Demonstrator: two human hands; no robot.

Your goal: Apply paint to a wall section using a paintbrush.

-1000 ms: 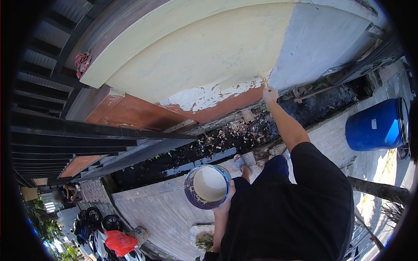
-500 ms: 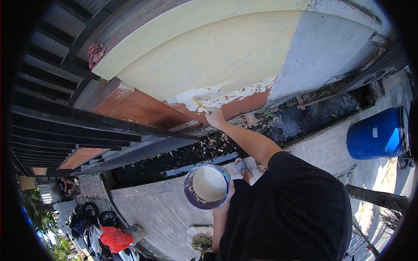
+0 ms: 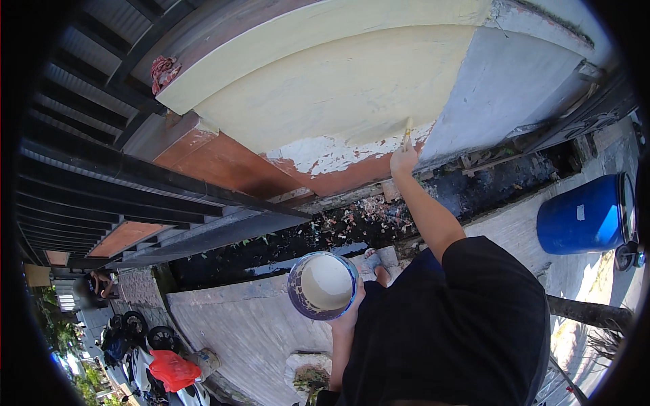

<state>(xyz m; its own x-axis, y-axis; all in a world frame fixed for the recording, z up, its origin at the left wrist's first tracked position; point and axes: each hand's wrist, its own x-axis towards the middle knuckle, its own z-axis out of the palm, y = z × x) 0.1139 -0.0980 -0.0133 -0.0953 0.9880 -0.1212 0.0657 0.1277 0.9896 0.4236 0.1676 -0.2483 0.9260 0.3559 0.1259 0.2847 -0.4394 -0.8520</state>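
In my right hand point(image 3: 404, 160), the fingers are closed round the handle of a paintbrush point(image 3: 408, 128). Its bristles touch the wall point(image 3: 332, 88) at the lower edge of the cream paint, close to the grey section. White flaked patches and a red-brown band run along the wall's bottom. My left hand point(image 3: 353, 310) grips the right side of a round paint bucket point(image 3: 296, 298), partly hidden behind it. Pale, cream-white paint point(image 3: 326, 283) lies inside, and dried smears coat the inner wall.
A dark drain with debris point(image 3: 352, 216) runs between the wall and the concrete path point(image 3: 230, 311). At right stands a blue drum point(image 3: 579, 213). Motorcycles point(image 3: 145, 331) and a red plastic bag point(image 3: 175, 369) are lower left; another person point(image 3: 101, 285) is farther off. A dark railing point(image 3: 135, 172) borders the left.
My right hand and the brush have moved right along the wall, from the white patch toward the grey section. The bucket stays in my left hand, nearly unmoved.
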